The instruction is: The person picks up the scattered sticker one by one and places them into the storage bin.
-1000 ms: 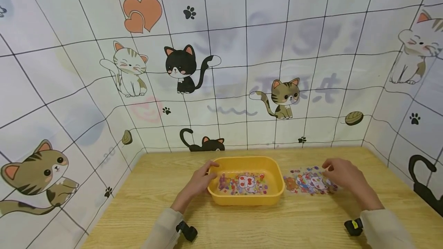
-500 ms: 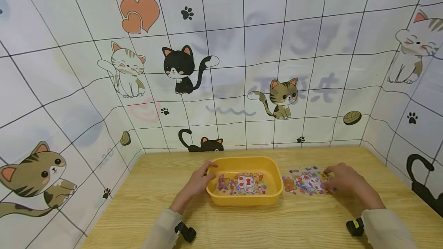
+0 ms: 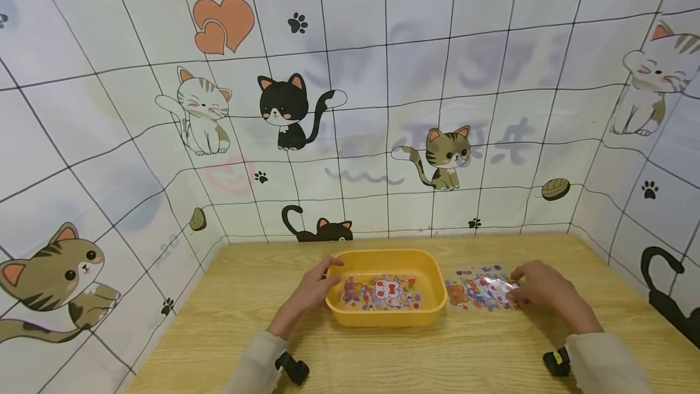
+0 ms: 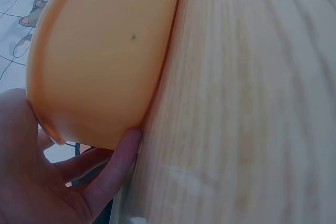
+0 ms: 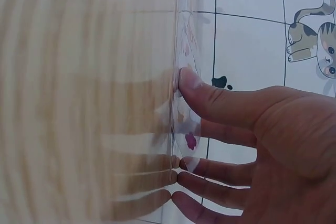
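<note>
A yellow plastic tray (image 3: 389,319) sits on the table, with a clear cartoon sticker sheet (image 3: 389,290) inside it. My left hand (image 3: 316,287) grips the tray's left end; in the left wrist view the left hand (image 4: 47,182) has one digit against the tray's outer wall (image 4: 105,77). To the right of the tray lies a second clear sticker sheet (image 3: 476,289). My right hand (image 3: 547,292) pinches its right end. In the right wrist view, the thumb of the right hand (image 5: 283,140) presses on the sheet (image 5: 190,141), whose corner stands slightly off the tabletop; other fingertips touch down beside it.
The wooden table (image 3: 355,357) ends at a back wall (image 3: 361,138) covered in a cat-print grid sheet, with side walls left and right. A black wrist camera (image 3: 293,368) is on the left wrist, another camera (image 3: 556,362) on the right.
My right hand has settled lower at the sticker sheet's right end, its thumb now down on the sheet. The left hand stays on the tray, which has not visibly moved along the table.
</note>
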Available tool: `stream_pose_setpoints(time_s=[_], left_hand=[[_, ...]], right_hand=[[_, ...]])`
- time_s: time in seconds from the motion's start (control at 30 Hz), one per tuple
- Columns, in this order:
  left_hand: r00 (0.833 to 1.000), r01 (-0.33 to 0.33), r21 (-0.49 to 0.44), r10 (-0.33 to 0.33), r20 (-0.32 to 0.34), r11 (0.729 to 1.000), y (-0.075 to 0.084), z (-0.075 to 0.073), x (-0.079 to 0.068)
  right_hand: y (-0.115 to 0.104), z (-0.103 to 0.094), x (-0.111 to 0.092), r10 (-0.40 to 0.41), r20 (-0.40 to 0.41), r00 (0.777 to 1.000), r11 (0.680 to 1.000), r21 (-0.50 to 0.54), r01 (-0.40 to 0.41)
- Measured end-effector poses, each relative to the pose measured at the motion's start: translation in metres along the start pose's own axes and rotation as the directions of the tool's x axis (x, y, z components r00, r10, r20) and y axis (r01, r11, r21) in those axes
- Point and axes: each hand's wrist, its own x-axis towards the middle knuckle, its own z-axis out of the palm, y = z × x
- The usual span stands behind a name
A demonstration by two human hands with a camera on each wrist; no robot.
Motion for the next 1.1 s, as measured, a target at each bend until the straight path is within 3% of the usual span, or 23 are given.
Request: stream_pose_setpoints(time_s=[0.13,0.53,1.1], left_hand=[[1.000,0.004,-0.021,-0.004,0.008,1.000,-0.0003,0.0006,-0.0001],[1.000,0.013,-0.041,-0.012,0.013,0.999,-0.0021,0.0004,0.0009],[1.000,0.013,-0.034,-0.013,0.006,0.999,-0.0025,0.0008,0.0010]], right_hand=[[-0.0038,-0.0002,-0.0014,0.051,-0.008,0.999,0.998,0.025,-0.050],[-0.0075,0.0045,-0.0011,0.094,-0.034,0.995,0.985,0.145,-0.088],[-0.0061,0.0009,-0.0026,0.060,0.017,0.998,0.946,0.318,-0.062]])
